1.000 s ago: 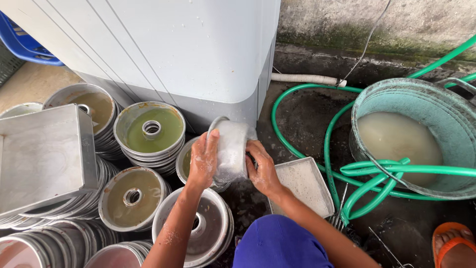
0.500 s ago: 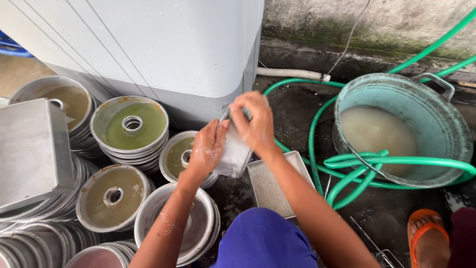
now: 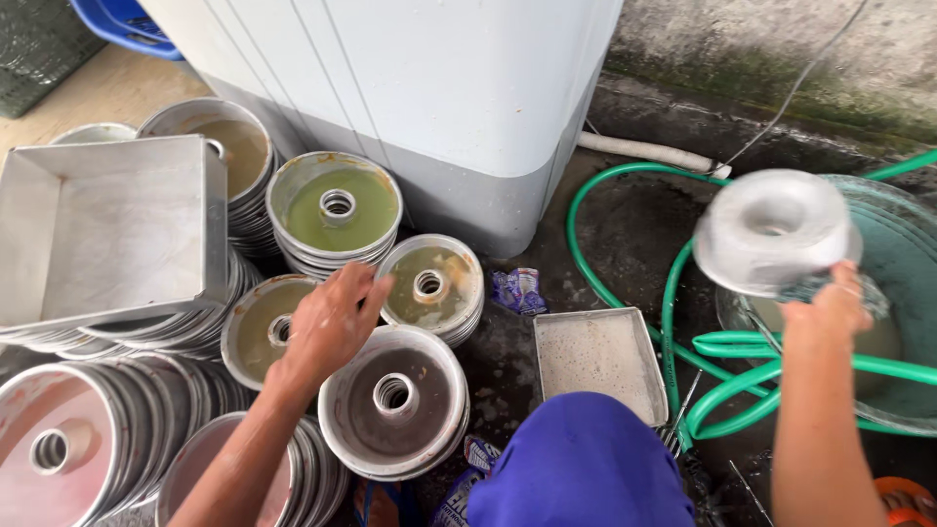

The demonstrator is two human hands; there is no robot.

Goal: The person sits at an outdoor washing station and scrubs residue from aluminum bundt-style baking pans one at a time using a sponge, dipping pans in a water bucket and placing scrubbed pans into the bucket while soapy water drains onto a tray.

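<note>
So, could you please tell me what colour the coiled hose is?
The coiled hose is green, clearest in the head view.

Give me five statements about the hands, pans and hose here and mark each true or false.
1. The right hand holds a ring pan over the green basin. True.
2. The left hand holds a sponge. False: it is bare, reaching over stacked ring pans.
3. The hose is red. False: green.
4. A square tin sits on pans at the left. True.
5. The flat tray lies on the ground. True.
</note>
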